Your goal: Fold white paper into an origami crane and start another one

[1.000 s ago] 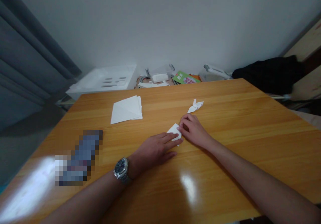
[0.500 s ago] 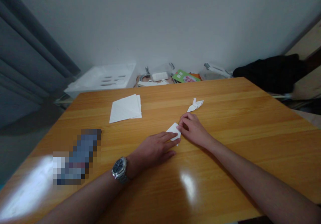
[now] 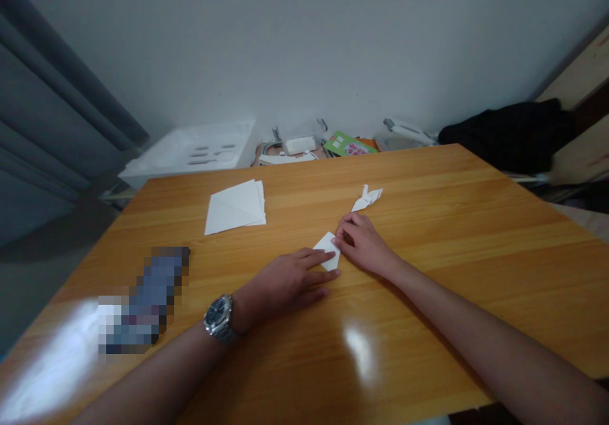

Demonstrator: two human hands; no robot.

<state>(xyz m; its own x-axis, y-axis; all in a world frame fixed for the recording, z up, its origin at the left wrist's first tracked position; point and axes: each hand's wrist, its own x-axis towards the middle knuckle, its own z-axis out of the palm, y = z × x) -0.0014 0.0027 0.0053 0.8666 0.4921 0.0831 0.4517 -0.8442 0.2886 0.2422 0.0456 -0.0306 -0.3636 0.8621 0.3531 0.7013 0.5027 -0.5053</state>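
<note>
A small white folded paper (image 3: 327,246) lies on the wooden table (image 3: 476,235) near its middle. My left hand (image 3: 285,282), with a watch on the wrist, lies flat with its fingers stretched out and pressing on the paper's near edge. My right hand (image 3: 364,244) rests beside it with fingers curled, pinching the paper's right corner. Just beyond my right hand sits a finished white origami figure (image 3: 367,198). A stack of white paper sheets (image 3: 235,207) lies further left.
A blurred-out object (image 3: 140,301) lies at the table's left front. Behind the table stand a white plastic box (image 3: 190,152), clutter with a green packet (image 3: 349,144), and a dark cloth (image 3: 504,133) at right. A grey curtain (image 3: 42,114) hangs at left.
Both hands stay on the small paper with almost no movement. The view has shifted slightly, so everything sits a little further left and higher.
</note>
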